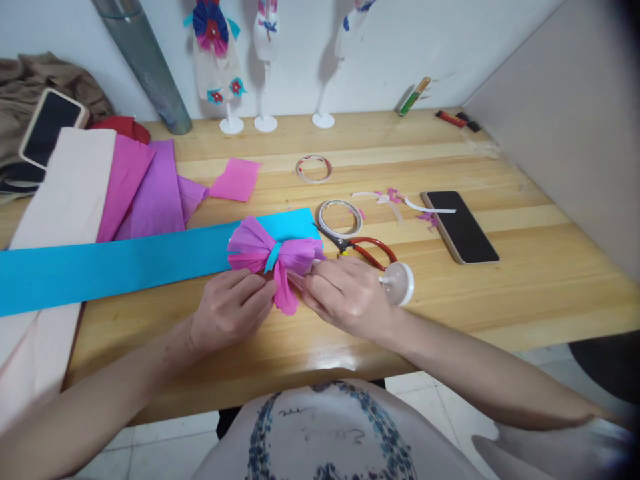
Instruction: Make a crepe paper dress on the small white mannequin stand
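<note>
A pink and purple crepe-paper bow (300, 254), tied at its middle with a blue strip (273, 257), lies between my hands. Two of its tails hang toward me. My right hand (345, 291) is closed around a small white stand, whose round base (400, 283) sticks out to the right. My left hand (235, 307) is closed at the lower left side of the bow, fingertips pressed together; what they pinch is hidden. Beneath the bow runs a long blue paper strip (125, 261). Red-handled scissors (373, 250) lie just beyond my right hand.
Behind the scissors are two tape rolls (341, 219). Paper scraps and a phone (461, 227) lie to the right. Folded crepe paper (155, 193) is stacked left. Along the wall stand a bottle (150, 70), several decorated white mannequins (267, 67) and a green glue tube (414, 98).
</note>
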The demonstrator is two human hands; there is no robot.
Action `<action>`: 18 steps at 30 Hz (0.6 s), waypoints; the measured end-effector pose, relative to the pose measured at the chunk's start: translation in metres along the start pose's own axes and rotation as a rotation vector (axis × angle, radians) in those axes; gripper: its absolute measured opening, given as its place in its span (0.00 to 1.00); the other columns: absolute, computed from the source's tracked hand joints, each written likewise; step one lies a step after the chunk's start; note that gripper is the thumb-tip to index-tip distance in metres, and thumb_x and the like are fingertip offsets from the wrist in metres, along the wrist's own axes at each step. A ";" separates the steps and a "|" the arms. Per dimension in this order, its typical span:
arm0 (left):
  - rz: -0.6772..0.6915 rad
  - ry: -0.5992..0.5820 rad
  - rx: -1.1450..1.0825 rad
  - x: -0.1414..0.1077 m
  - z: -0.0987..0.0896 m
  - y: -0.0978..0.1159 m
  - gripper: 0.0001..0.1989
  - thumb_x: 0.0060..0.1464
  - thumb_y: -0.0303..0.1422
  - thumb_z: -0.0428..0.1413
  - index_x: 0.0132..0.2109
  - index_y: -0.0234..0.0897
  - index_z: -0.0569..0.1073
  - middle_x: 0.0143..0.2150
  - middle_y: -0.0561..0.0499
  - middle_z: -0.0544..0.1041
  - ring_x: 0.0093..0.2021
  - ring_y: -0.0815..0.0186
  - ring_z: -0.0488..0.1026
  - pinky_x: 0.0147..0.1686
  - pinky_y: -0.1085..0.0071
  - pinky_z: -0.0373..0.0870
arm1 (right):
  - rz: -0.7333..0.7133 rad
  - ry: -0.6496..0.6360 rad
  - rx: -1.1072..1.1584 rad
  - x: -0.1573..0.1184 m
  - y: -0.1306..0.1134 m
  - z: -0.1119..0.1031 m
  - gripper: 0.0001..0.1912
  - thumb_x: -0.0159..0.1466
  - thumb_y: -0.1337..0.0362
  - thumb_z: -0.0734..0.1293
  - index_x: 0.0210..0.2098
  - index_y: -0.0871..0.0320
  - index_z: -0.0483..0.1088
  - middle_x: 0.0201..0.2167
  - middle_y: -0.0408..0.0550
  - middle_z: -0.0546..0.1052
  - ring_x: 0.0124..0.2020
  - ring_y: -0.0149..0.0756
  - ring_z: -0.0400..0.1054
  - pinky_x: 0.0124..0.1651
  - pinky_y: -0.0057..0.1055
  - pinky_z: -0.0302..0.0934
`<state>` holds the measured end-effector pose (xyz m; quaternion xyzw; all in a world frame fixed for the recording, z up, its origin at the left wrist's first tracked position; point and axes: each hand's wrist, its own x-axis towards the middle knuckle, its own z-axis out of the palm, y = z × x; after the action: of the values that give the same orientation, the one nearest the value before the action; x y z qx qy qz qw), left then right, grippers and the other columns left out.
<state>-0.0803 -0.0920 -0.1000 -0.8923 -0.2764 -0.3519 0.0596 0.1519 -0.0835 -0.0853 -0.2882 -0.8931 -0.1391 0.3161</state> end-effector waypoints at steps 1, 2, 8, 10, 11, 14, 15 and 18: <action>0.007 0.016 0.020 0.000 0.000 0.000 0.04 0.63 0.25 0.54 0.44 0.36 0.71 0.27 0.55 0.74 0.25 0.69 0.71 0.25 0.71 0.65 | -0.006 -0.003 -0.004 0.001 0.000 0.001 0.16 0.66 0.73 0.66 0.23 0.57 0.64 0.20 0.42 0.65 0.25 0.32 0.54 0.29 0.33 0.49; 0.018 0.034 0.043 -0.001 0.000 0.000 0.04 0.63 0.24 0.54 0.44 0.35 0.72 0.27 0.55 0.75 0.25 0.69 0.71 0.25 0.71 0.66 | -0.009 -0.004 -0.007 0.002 0.001 0.002 0.16 0.66 0.74 0.66 0.23 0.57 0.64 0.20 0.42 0.65 0.25 0.32 0.53 0.29 0.33 0.49; -0.001 0.079 0.051 0.000 0.000 0.000 0.04 0.61 0.23 0.55 0.43 0.34 0.73 0.28 0.53 0.77 0.26 0.68 0.73 0.25 0.71 0.68 | -0.010 -0.003 -0.023 0.003 0.001 0.005 0.17 0.68 0.72 0.65 0.22 0.57 0.63 0.20 0.41 0.65 0.25 0.32 0.53 0.29 0.32 0.49; -0.014 0.082 0.047 0.000 0.001 0.000 0.04 0.61 0.23 0.55 0.43 0.34 0.73 0.28 0.53 0.78 0.27 0.68 0.74 0.26 0.71 0.69 | -0.009 -0.001 -0.020 0.003 0.001 0.004 0.17 0.67 0.72 0.67 0.22 0.57 0.64 0.20 0.41 0.65 0.25 0.32 0.53 0.29 0.32 0.49; -0.023 0.087 0.043 0.000 0.001 0.000 0.04 0.62 0.24 0.55 0.42 0.35 0.73 0.28 0.53 0.78 0.27 0.68 0.74 0.26 0.71 0.69 | -0.011 0.004 -0.016 0.002 0.001 0.004 0.17 0.66 0.72 0.68 0.22 0.57 0.64 0.19 0.42 0.66 0.25 0.32 0.53 0.29 0.33 0.49; -0.051 0.105 0.030 -0.001 0.001 -0.001 0.03 0.62 0.25 0.56 0.42 0.36 0.73 0.30 0.53 0.80 0.27 0.69 0.75 0.27 0.72 0.70 | -0.058 0.034 0.029 0.000 0.001 0.003 0.14 0.64 0.73 0.69 0.23 0.58 0.67 0.20 0.43 0.68 0.26 0.33 0.54 0.29 0.34 0.49; -0.059 0.105 0.028 -0.001 0.001 -0.001 0.03 0.61 0.24 0.56 0.42 0.36 0.73 0.30 0.52 0.80 0.27 0.69 0.75 0.28 0.72 0.70 | -0.085 0.049 0.051 -0.001 0.001 0.003 0.14 0.64 0.74 0.69 0.24 0.58 0.68 0.21 0.43 0.68 0.26 0.33 0.54 0.29 0.33 0.49; -0.063 0.098 0.024 0.001 0.000 -0.001 0.05 0.60 0.23 0.57 0.42 0.34 0.73 0.30 0.50 0.80 0.28 0.68 0.75 0.28 0.72 0.70 | -0.115 0.052 0.068 -0.003 0.002 0.000 0.15 0.65 0.74 0.68 0.23 0.58 0.68 0.21 0.43 0.69 0.27 0.32 0.56 0.31 0.33 0.51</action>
<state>-0.0807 -0.0906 -0.0993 -0.8640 -0.3054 -0.3936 0.0723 0.1547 -0.0832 -0.0874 -0.2218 -0.9038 -0.1342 0.3404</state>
